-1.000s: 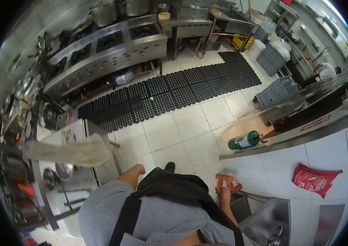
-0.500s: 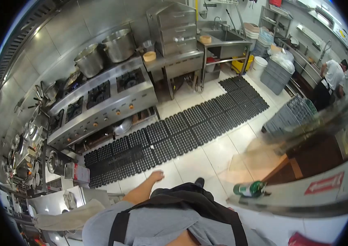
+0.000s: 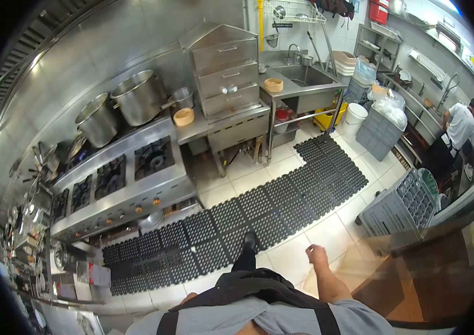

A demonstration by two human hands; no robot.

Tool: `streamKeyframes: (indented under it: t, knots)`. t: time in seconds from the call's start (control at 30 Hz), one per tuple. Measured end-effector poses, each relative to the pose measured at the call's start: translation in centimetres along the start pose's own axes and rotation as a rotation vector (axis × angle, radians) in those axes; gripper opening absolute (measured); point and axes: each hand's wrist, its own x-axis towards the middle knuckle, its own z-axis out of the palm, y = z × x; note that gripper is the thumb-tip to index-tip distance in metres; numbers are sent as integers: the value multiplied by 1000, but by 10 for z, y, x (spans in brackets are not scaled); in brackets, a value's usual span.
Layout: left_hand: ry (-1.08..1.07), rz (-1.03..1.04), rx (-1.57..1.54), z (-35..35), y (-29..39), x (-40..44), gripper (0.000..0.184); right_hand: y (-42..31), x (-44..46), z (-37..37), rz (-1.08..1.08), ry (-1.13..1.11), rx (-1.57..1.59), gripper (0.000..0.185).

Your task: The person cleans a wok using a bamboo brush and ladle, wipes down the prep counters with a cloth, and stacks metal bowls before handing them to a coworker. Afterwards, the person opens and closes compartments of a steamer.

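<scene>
My right hand swings out in front of my body over the white floor tiles. Its fingers are curled in, and nothing shows in them. Only a bit of my left hand peeks out beside my dark apron; its fingers are hidden. One black shoe is on the black rubber mat. Neither hand touches any object that I can see.
On the left runs a stove with large pots behind it. A steel drawer cabinet and a sink stand ahead. To the right are a grey glass rack stack, a brown panel and a co-worker.
I have stepped forward. My left arm has swung back beside my body, and my right arm has come forward into view. The green bottle at the right has left the view.
</scene>
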Motion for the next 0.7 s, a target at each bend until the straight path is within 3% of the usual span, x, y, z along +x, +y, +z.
streamKeyframes:
  t: [0.17, 0.23, 0.3, 0.37, 0.4, 0.47, 0.53, 0.6, 0.67, 0.7]
  knots:
    - [-29, 85, -28, -114, 79, 143, 22, 13, 53, 38, -124, -242, -433, 26]
    - [-50, 95, -9, -173, 112, 208, 22, -25, 52, -5, -37, -287, -348, 27]
    - [-55, 16, -28, -246, 143, 278, 22, -31, 69, -27, -27, -112, -178, 28]
    - [-23, -101, 49, -327, 185, 331, 22, 14, 107, -15, 61, 93, -153, 20]
    - [74, -76, 386, -364, 201, 365, 25, 7, 106, -30, 209, 130, 39, 19]
    - [240, -53, 354, -443, 269, 374, 27, -16, 114, -68, 415, 251, 318, 18]
    - [307, 39, 366, -495, 311, 432, 28, 3, 132, -64, 445, 270, 272, 18]
    - [379, 92, 110, -538, 389, 417, 28, 38, 147, -41, 429, 218, 122, 21]
    - [507, 387, 107, -567, 424, 452, 28, 69, 164, -24, 293, 83, -86, 24]
    - [714, 599, 52, -585, 435, 480, 28, 70, 170, -25, 196, 4, -194, 26]
